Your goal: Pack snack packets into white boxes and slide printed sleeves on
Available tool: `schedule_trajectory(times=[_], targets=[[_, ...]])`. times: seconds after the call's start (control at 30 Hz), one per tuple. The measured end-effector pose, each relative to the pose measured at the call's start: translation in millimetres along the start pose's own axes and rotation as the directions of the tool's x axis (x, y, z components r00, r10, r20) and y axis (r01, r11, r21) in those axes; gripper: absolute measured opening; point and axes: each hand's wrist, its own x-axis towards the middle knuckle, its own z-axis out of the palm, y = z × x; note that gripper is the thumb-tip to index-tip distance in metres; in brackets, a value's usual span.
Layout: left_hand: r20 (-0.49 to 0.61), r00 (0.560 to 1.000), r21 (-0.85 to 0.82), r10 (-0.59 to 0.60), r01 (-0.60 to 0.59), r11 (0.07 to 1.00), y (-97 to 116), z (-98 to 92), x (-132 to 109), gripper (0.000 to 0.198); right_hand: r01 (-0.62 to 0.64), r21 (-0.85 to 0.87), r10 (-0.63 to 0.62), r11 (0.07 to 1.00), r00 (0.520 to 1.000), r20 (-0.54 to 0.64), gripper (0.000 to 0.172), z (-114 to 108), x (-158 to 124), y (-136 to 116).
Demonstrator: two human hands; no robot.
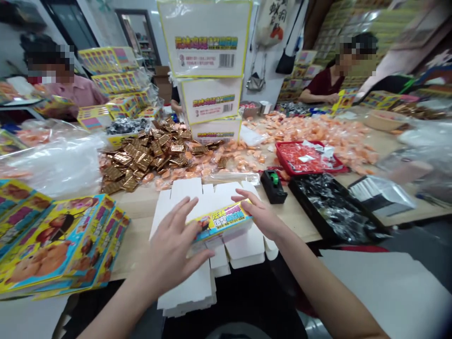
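Observation:
A printed yellow and blue carton [224, 222] lies on a pile of flat white carton blanks [189, 285] right in front of me. At its left end is my left hand [173, 240], its fingers spread and the thumb stretched to the right. My right hand [261, 214] is at the carton's right end, fingers extended along its top corner. Both hands look open; whether the fingertips press on the carton is hard to tell.
Finished-looking printed boxes [60, 245] are stacked at left. Beyond the blanks lie brown-gold packets [141, 157], a black tape dispenser [273, 187], a red tray [307, 157] and a black tray [335, 207]. White boxes [208, 42] tower behind. Two co-workers sit across the table.

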Motion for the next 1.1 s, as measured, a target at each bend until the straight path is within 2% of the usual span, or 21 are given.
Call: schedule_trajectory(times=[0.07, 0.13, 0.17, 0.2, 0.23, 0.27, 0.3, 0.33, 0.37, 0.43, 0.57, 0.7, 0.77, 0.83, 0.9, 0.97, 1.1], targets=[[0.022, 0.997, 0.078, -0.072, 0.07, 0.994, 24.0, 9.0, 21.6, 0.055, 0.043, 0.027, -0.043, 0.999, 0.999, -0.007, 0.048, -2.7, -1.7, 5.8], [0.074, 0.99, 0.171, -0.12, 0.106, 0.98, 40.7, 21.9, 36.7, 0.058, 0.112, 0.048, -0.109, 0.993, 0.993, -0.045, 0.047, -14.2, -4.1, 17.8], [0.109, 0.986, 0.212, -0.129, 0.103, 0.972, 45.1, 26.9, 41.4, 0.059, 0.16, 0.017, -0.156, 0.987, 0.979, -0.132, 0.047, -24.9, -4.8, 26.0], [0.139, 0.982, 0.249, -0.129, 0.091, 0.964, 47.2, 29.9, 44.6, 0.063, 0.195, -0.067, -0.206, 0.978, 0.939, -0.277, 0.049, -38.8, -4.6, 35.1], [0.163, 0.98, 0.277, -0.117, 0.068, 0.958, 47.4, 30.9, 46.9, 0.07, 0.193, -0.184, -0.257, 0.964, 0.856, -0.448, 0.053, -55.2, -3.1, 44.7], [0.18, 0.979, 0.298, -0.095, 0.038, 0.954, 46.6, 30.3, 48.9, 0.077, 0.15, -0.299, -0.308, 0.942, 0.739, -0.6, 0.06, -72.9, -0.2, 54.1], [0.189, 0.979, 0.317, -0.072, 0.008, 0.948, 45.4, 28.7, 51.0, 0.082, 0.081, -0.385, -0.349, 0.92, 0.618, -0.704, 0.068, -90.5, 4.2, 62.8], [0.193, 0.98, 0.333, -0.047, -0.02, 0.943, 44.6, 27.0, 53.6, 0.086, 0.014, -0.432, -0.372, 0.902, 0.533, -0.76, 0.078, -106.6, 9.8, 70.3], [0.195, 0.98, 0.346, -0.029, -0.042, 0.937, 44.4, 25.8, 56.8, 0.087, -0.032, -0.45, -0.375, 0.893, 0.502, -0.779, 0.086, -120.3, 16.3, 76.5], [0.201, 0.979, 0.353, -0.016, -0.057, 0.934, 45.9, 27.0, 63.4, 0.084, -0.053, -0.448, -0.352, 0.892, 0.539, -0.765, 0.091, -139.4, 28.7, 84.3], [0.2, 0.98, 0.308, -0.024, -0.039, 0.951, 50.2, 37.4, 68.0, 0.079, -0.101, -0.405, -0.254, 0.909, 0.636, -0.729, 0.072, -160.5, 35.7, 82.8], [0.186, 0.982, 0.268, -0.016, -0.035, 0.963, 50.3, 39.7, 62.4, 0.076, -0.181, -0.244, -0.026, 0.953, 0.751, -0.659, 0.036, -187.0, 29.5, 62.1], [0.172, 0.985, 0.242, -0.019, -0.024, 0.97, 49.4, 38.4, 60.7, 0.071, -0.229, -0.131, 0.103, 0.964, 0.784, -0.612, 0.029, -198.7, 33.1, 50.2], [0.127, 0.992, 0.193, -0.012, -0.013, 0.981, 48.5, 38.0, 60.3, 0.066, -0.26, -0.035, 0.189, 0.965, 0.781, -0.595, 0.022, -204.6, 39.4, 42.3], [0.08, 0.997, 0.14, -0.006, -0.006, 0.99, 48.0, 38.8, 60.2, 0.063, -0.237, 0.034, 0.207, 0.971, 0.76, -0.616, 0.016, -203.7, 42.5, 40.6], [0.083, 0.997, 0.133, -0.006, -0.005, 0.991, 47.9, 39.5, 60.2, 0.062, -0.157, 0.083, 0.172, 0.984, 0.732, -0.66, 0.014, -198.2, 38.7, 45.2], [0.174, 0.984, 0.205, -0.02, -0.016, 0.979, 48.2, 38.7, 60.9, 0.066, 0.023, 0.115, 0.071, 0.993, 0.666, -0.743, 0.018, -185.4, 21.7, 68.0]])
